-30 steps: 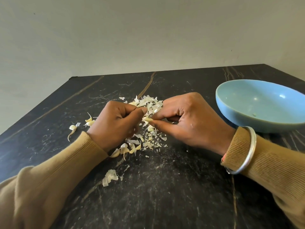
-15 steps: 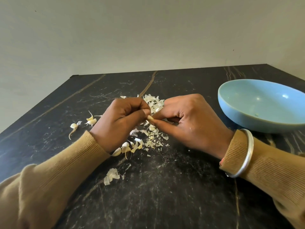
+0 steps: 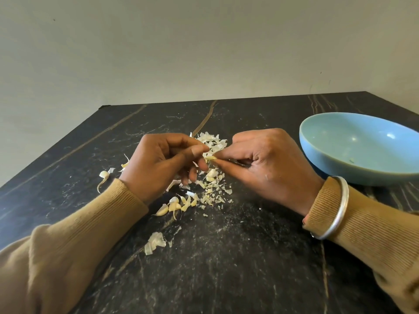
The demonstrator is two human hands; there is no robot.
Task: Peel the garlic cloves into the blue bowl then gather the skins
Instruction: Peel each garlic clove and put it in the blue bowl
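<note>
My right hand (image 3: 267,164) pinches a small pale garlic clove (image 3: 210,157) between thumb and forefinger above the table. My left hand (image 3: 163,164) is beside it, thumb and fingertips touching the clove's left end, the other fingers curled. Beneath both hands lies a pile of white garlic skins (image 3: 212,143), with more flakes (image 3: 213,191) nearer me. Several unpeeled cloves (image 3: 174,206) lie near my left wrist. The blue bowl (image 3: 328,159) stands at the right; only a tiny speck shows inside it.
The black marble table (image 3: 226,268) carries a loose skin piece (image 3: 154,242) in front of me and a clove with a tail (image 3: 103,175) at the left. A wall rises behind the table's far edge. A silver bangle (image 3: 335,207) circles my right wrist.
Both hands have lifted slightly off the table. My left hand has loosened, its lower fingers uncurling, and the clove now shows between the fingertips.
</note>
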